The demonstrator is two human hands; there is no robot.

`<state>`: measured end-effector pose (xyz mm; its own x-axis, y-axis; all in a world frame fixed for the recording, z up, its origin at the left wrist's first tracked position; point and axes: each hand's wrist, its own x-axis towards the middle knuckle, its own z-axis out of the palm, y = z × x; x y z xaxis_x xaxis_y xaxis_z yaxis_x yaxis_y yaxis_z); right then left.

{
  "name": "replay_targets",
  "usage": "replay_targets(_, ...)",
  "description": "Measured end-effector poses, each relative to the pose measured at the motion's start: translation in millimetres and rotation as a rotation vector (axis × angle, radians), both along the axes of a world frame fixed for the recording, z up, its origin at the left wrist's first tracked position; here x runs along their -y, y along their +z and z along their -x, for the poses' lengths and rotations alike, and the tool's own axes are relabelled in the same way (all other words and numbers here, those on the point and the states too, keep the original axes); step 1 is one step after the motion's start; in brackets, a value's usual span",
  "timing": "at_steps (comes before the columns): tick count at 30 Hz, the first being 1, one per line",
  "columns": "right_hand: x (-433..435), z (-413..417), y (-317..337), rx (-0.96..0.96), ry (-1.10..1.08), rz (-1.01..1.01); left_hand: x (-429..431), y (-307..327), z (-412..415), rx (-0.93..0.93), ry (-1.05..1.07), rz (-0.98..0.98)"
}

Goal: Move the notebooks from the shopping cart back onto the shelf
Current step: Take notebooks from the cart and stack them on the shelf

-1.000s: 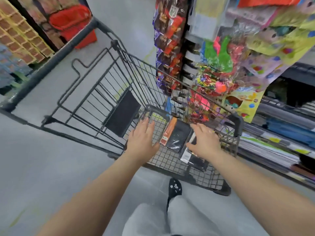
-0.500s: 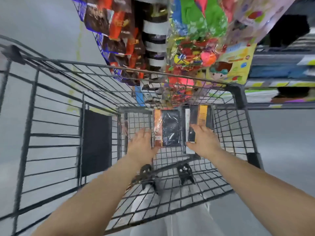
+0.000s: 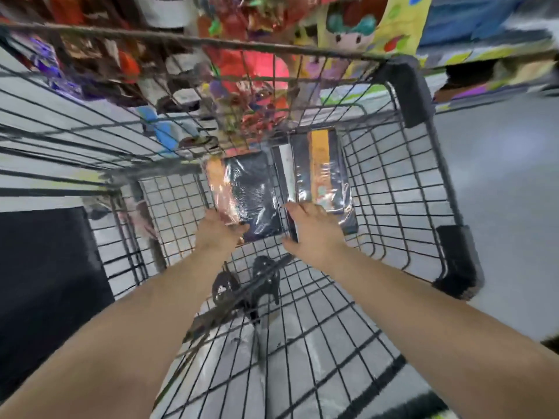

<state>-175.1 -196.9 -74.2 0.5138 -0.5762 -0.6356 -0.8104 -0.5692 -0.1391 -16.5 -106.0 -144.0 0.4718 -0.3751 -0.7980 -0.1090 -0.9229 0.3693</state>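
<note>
Our left hand [image 3: 222, 234] now pinches the near corner of the left notebook [image 3: 251, 192], thumb laid over the shrink-wrap and the fingers hidden beneath it. A second ago the same hand was spread flat above the wire floor of the shopping cart [image 3: 405, 86], short of the notebook. Our right hand [image 3: 314, 231] has likewise gone from resting loosely at the near end of the right notebook [image 3: 320, 173] to closing on it, with the dark edge showing between thumb and forefinger, though blur hides the fingertips. We have also leaned well over the cart, so its basket fills the view. Both notebooks are still inside the cart, lying side by side at its far end, and a white-edged item lies partly under the right one. The left notebook looks slightly raised at its near end, but we cannot be sure it has left the wire. We judge that the reach is finished and the lift is only starting. Nothing has gone back yet to the shelf [image 3: 484, 19], which lies blurred beyond the cart's far right corner. The glossy wrap looks slippery, so both grips ought to be firm before the notebooks clear the cart's rim.
</note>
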Motion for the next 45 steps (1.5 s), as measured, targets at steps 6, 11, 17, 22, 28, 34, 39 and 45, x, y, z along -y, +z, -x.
replay_targets(6,-4.9,0.1,-21.6,0.080,-0.023,-0.010,2.3,-19.0,4.0,0.043,0.125,0.062)
replay_targets(11,-16.0,-12.0,-32.8,0.097,-0.070,-0.099,-19.4,-1.6,-11.9,0.062,0.228,0.184)
replay_targets(17,-35.8,-47.1,-61.4,0.022,-0.250,-0.227,-55.3,29.0,-37.2,0.136,0.324,0.324)
replay_targets(22,-51.7,-76.7,-85.6,-0.063,-0.469,-0.181,-73.4,39.3,-48.0,0.199,0.391,0.344)
replay_targets(28,-81.4,-90.2,-93.9,0.002,-0.572,-0.093,-87.5,32.0,-55.2,0.222,0.472,0.307)
replay_targets(34,-78.7,-96.6,-103.9,0.074,-1.010,-0.089,-94.4,25.1,-60.5,0.244,0.497,0.271)
replay_targets(39,-68.8,-88.8,-83.2,0.067,-1.022,-0.125,-94.5,47.0,-54.4,0.244,0.477,0.261)
replay_targets(45,-52.4,-66.5,-1.2,0.397,-0.850,-0.145,-98.5,116.9,-48.1,0.241,0.453,0.302)
